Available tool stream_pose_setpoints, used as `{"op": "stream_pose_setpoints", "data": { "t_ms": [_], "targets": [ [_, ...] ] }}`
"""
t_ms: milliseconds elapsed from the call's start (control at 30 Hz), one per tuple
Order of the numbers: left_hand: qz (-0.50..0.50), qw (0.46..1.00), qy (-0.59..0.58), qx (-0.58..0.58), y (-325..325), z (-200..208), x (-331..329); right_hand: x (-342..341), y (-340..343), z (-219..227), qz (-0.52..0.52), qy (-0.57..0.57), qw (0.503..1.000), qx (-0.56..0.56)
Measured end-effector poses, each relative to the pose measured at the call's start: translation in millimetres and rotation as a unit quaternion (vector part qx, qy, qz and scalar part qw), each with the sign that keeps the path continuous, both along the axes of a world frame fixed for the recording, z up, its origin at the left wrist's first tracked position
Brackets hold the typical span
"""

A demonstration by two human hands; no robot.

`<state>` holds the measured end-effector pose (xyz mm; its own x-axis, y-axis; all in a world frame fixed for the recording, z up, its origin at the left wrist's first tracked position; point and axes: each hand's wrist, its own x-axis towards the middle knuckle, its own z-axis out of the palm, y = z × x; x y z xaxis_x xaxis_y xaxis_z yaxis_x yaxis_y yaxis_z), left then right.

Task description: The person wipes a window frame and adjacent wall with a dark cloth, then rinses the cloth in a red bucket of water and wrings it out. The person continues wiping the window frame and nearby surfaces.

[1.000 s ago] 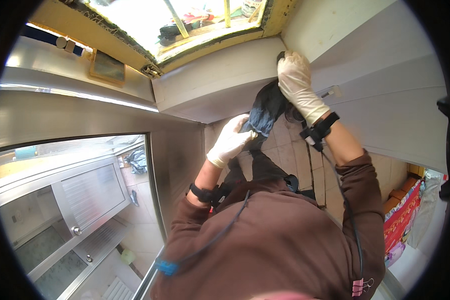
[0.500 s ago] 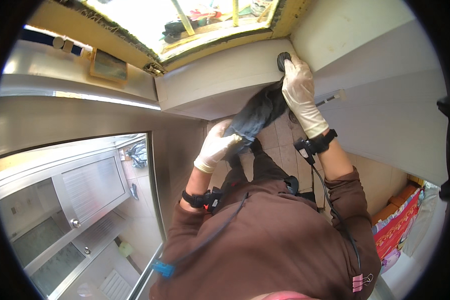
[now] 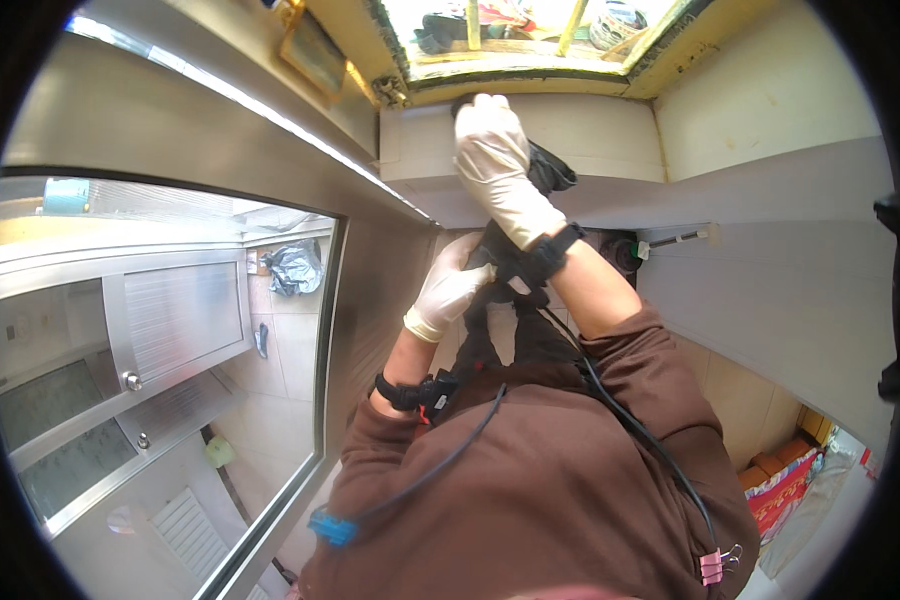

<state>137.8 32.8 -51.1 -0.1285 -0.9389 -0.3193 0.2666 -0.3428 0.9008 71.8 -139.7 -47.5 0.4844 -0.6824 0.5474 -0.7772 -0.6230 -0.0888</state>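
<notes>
A limp black cloth-like piece (image 3: 552,168) shows beside my gloved right hand (image 3: 490,138), which is closed on it over the pale sill (image 3: 418,135) under the window. One dark end pokes out past the far side of that hand. Lower down and to the left, my gloved left hand (image 3: 452,286) has its fingers pinched together on the dark material, close to my body. My right wrist hides the middle of the piece, and its exact make is hard to tell. Both hands wear thin whitish gloves, with black straps round the wrists.
A barred window (image 3: 530,40) with a yellow frame stands ahead. To the left is a metal-framed glass pane (image 3: 335,300); white cabinets (image 3: 185,310) and a grey plastic bag (image 3: 295,268) show through it. A pale wall panel (image 3: 780,270) rises on the right.
My right hand has moved left along the sill with the black cloth-like piece, which hung stretched between both hands before. My left hand has shifted slightly right. The view has turned a little.
</notes>
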Motion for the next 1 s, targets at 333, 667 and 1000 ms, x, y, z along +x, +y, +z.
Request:
{"op": "stream_pose_setpoints", "data": {
  "t_ms": [333,667,1000],
  "targets": [
    [0.095,0.993,0.047,0.055,29.5,-10.3,32.7,27.9,6.0,3.3,0.211,-0.071,0.967,0.12],
    [0.076,0.995,0.015,-0.061,11.7,36.3,24.1,-60.8,48.2,35.3,0.216,-0.263,0.929,0.147],
    [0.266,0.947,-0.076,-0.164,-30.5,62.8,36.3,-76.9,26.2,73.5,0.162,-0.537,0.67,0.487]
  ]
}}
